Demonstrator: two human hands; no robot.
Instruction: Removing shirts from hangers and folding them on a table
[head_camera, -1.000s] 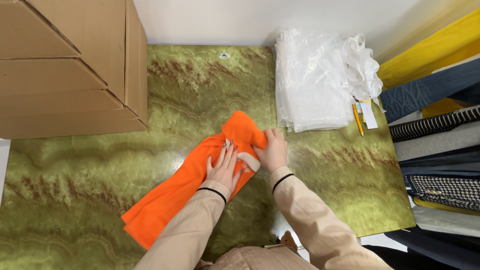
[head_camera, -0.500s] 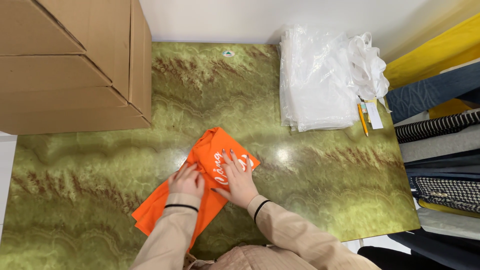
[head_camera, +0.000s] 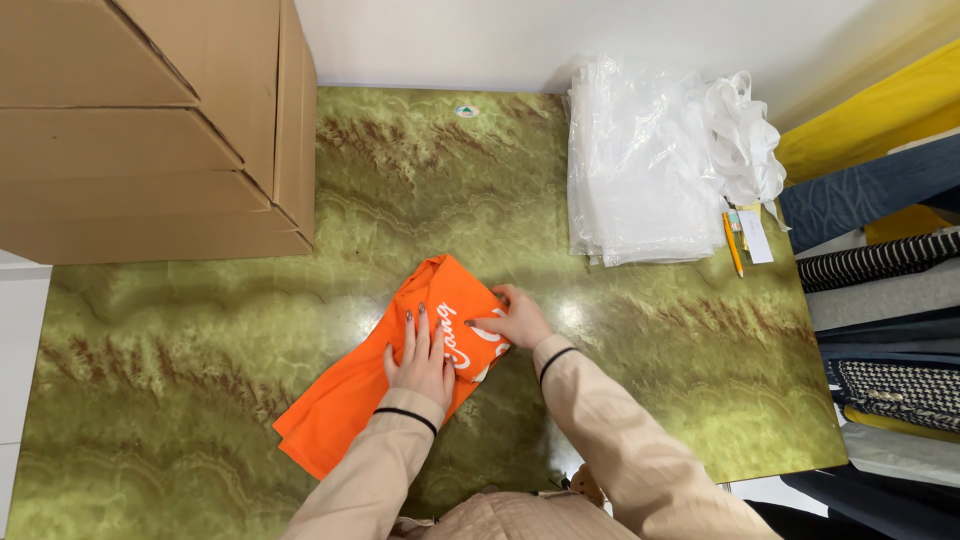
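Your left hand (head_camera: 420, 358) lies flat on the orange garment (head_camera: 385, 385), fingers (head_camera: 412, 325) spread and pressing the cloth down, gripping nothing. Your right hand (head_camera: 512, 320) rests on the garment's right edge, fingers drawn narrow and pinching a fold of the white-printed part.

The garment lies partly folded on the green marbled worktop (head_camera: 650, 370), running from beneath your hands down toward the near left.

Far left of the garment, stacked cardboard boxes (head_camera: 150, 130) overhang the worktop's back corner. Up and right of the garment sits a pile of clear plastic bags (head_camera: 640, 170), with a yellow pencil (head_camera: 733, 245) and a white tag (head_camera: 756, 240) beside it.

Further right, folded fabrics (head_camera: 890, 300) crowd past the worktop's edge. Bare worktop lies left and right of the garment.
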